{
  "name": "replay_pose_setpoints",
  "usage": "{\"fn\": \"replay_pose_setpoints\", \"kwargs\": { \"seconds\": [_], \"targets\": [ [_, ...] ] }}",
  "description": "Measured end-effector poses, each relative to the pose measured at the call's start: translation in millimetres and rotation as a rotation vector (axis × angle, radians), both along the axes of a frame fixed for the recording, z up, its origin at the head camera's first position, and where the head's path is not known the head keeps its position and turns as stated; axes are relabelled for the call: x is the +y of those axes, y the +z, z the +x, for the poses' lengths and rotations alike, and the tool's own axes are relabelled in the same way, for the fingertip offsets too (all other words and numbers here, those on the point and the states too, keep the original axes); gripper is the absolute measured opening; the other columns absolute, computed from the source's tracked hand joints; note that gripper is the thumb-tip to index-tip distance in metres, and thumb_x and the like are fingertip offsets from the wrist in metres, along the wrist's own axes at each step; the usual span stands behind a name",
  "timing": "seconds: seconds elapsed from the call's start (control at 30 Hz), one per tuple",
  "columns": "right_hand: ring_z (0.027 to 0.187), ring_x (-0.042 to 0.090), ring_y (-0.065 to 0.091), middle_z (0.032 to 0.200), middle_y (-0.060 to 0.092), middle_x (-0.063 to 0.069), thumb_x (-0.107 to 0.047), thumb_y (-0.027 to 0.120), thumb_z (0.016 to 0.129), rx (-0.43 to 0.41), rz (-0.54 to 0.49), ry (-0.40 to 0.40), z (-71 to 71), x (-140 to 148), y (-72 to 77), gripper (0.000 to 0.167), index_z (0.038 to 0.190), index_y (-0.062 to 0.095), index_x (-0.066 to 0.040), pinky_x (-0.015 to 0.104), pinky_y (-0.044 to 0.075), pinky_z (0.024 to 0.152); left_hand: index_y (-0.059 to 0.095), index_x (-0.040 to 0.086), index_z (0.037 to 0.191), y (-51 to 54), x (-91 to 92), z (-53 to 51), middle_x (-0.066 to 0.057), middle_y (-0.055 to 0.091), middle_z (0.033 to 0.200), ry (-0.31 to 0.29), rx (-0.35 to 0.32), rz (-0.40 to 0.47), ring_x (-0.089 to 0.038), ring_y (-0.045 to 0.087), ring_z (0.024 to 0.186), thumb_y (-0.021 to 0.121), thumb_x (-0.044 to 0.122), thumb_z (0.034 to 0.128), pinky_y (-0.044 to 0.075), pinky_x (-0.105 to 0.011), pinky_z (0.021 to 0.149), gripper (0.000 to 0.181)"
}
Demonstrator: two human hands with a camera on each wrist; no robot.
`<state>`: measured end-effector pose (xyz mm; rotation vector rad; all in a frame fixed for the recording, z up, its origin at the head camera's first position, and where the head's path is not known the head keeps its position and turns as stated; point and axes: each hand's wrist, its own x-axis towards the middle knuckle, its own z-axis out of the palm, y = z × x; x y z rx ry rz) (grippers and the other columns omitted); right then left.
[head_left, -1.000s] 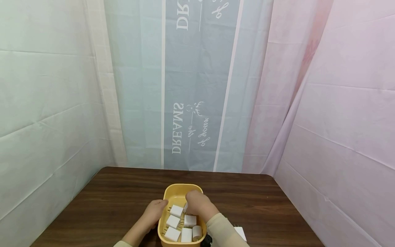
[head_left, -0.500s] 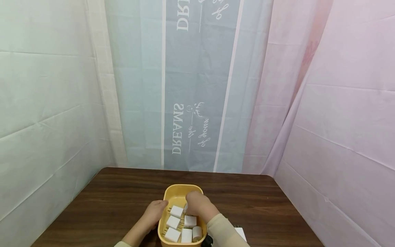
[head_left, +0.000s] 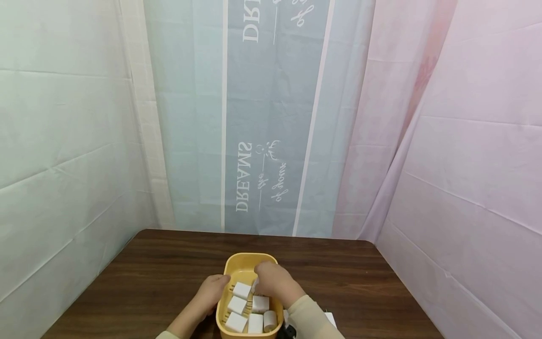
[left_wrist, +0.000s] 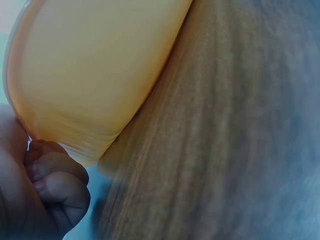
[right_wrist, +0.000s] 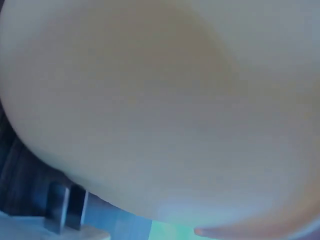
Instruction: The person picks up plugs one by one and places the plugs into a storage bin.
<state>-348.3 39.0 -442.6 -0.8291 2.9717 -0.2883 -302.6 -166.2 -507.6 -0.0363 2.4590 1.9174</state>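
Note:
A yellow box (head_left: 250, 256) holds several white plug adapters, among them a white block (head_left: 236, 321) at its near left and a rounded one (head_left: 270, 320) at its near right. My left hand (head_left: 210, 293) grips the box's left wall, thumb at the rim; in the left wrist view the left hand (left_wrist: 47, 185) has its fingers curled at the yellow box (left_wrist: 95, 70). Inside the box's right side, my right hand (head_left: 275, 282) pinches a white adapter (head_left: 255, 285), mostly hidden by the fingers. A pale, blurred surface fills most of the right wrist view.
Beside the right sleeve, another white adapter (head_left: 330, 318) lies on the dark wooden table (head_left: 351, 282), partly covered. A black object (head_left: 289, 331) shows near the box's lower right corner. Metal prongs (right_wrist: 66, 206) appear low in the right wrist view. Fabric curtains (head_left: 271, 117) surround the table.
The right forearm and sleeve have shifted slightly to the right, covering more of the adapter on the table. The left hand and the box have barely moved.

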Motion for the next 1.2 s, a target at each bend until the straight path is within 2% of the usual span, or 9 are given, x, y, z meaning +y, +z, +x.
{"fn": "replay_pose_setpoints", "kwargs": {
  "seconds": [0.13,0.23,0.33,0.5,0.6,0.7,0.9,1.07,1.2],
  "targets": [
    [0.083,0.01,0.063,0.109,0.074,-0.001,-0.02,0.077,0.086,-0.032,-0.023,-0.003,2.3,4.1,4.7,0.034,0.118,0.074,-0.011,0.036,0.056,0.076,0.068,-0.002,0.098,-1.1,0.3,-1.1,-0.003,0.066,0.063,-0.001,-0.006,0.002,-0.009,0.057,0.047,0.042,0.031,0.1062,0.043,-0.022,0.041,0.042],
    [0.081,0.01,0.061,0.111,0.073,0.001,-0.02,0.077,0.085,-0.034,-0.038,0.0,5.9,6.9,8.0,0.036,0.119,0.074,-0.009,0.035,0.055,0.075,0.068,-0.001,0.098,-1.3,1.0,-1.7,-0.003,0.064,0.061,-0.004,-0.014,0.001,-0.008,0.052,0.044,0.043,0.032,0.1058,0.04,-0.021,0.039,0.042],
    [0.083,0.01,0.062,0.112,0.073,0.003,-0.02,0.078,0.084,-0.012,-0.036,0.009,10.0,8.8,12.1,0.038,0.12,0.073,-0.008,0.036,0.055,0.075,0.068,-0.001,0.098,-1.7,1.2,-1.9,-0.002,0.064,0.06,-0.004,-0.014,0.0,-0.008,0.051,0.043,0.043,0.033,0.1058,0.039,-0.021,0.039,0.042],
    [0.092,0.013,0.067,0.115,0.071,0.004,-0.022,0.077,0.085,0.02,-0.025,0.028,16.2,13.1,18.7,0.039,0.122,0.073,-0.008,0.038,0.057,0.079,0.068,-0.003,0.1,-2.7,1.4,-1.5,-0.004,0.066,0.064,0.0,-0.004,0.011,-0.009,0.057,0.047,0.042,0.031,0.1057,0.043,-0.022,0.04,0.043],
    [0.09,0.012,0.066,0.113,0.071,0.004,-0.022,0.076,0.086,0.028,-0.035,0.036,20.8,16.8,22.9,0.038,0.12,0.073,-0.008,0.037,0.056,0.075,0.068,-0.004,0.101,-2.5,1.3,-1.1,-0.005,0.068,0.066,0.004,-0.005,0.015,-0.009,0.059,0.049,0.042,0.031,0.106,0.045,-0.022,0.042,0.043],
    [0.085,0.011,0.063,0.109,0.071,0.004,-0.021,0.076,0.085,0.038,-0.049,0.041,27.0,20.9,27.9,0.035,0.117,0.074,-0.008,0.035,0.054,0.07,0.068,-0.004,0.102,-1.8,1.2,-0.5,-0.005,0.068,0.067,0.01,-0.009,0.013,-0.01,0.06,0.05,0.042,0.031,0.1064,0.045,-0.022,0.042,0.044],
    [0.089,0.015,0.066,0.102,0.069,0.003,-0.024,0.08,0.083,0.106,-0.053,0.044,40.2,31.8,36.2,0.031,0.109,0.074,-0.008,0.035,0.055,0.07,0.068,-0.004,0.101,0.0,2.1,1.1,-0.004,0.066,0.064,0.019,-0.008,0.003,-0.009,0.057,0.048,0.042,0.031,0.1062,0.044,-0.023,0.041,0.043],
    [0.07,0.011,0.054,0.09,0.064,0.001,-0.02,0.079,0.082,0.102,-0.068,0.025,47.8,43.2,40.9,0.021,0.098,0.073,-0.008,0.032,0.046,0.06,0.067,-0.003,0.1,0.0,2.4,1.7,-0.004,0.068,0.066,0.017,-0.003,0.003,-0.01,0.06,0.05,0.041,0.032,0.1069,0.046,-0.024,0.042,0.044],
    [0.064,0.011,0.045,0.079,0.06,0.0,-0.014,0.075,0.08,0.094,-0.091,0.02,52.4,53.2,43.6,0.009,0.085,0.07,-0.009,0.031,0.039,0.055,0.067,-0.003,0.099,0.3,2.2,2.0,-0.005,0.068,0.067,0.013,-0.004,0.007,-0.011,0.061,0.051,0.042,0.031,0.1064,0.047,-0.024,0.043,0.043]
  ]
}}
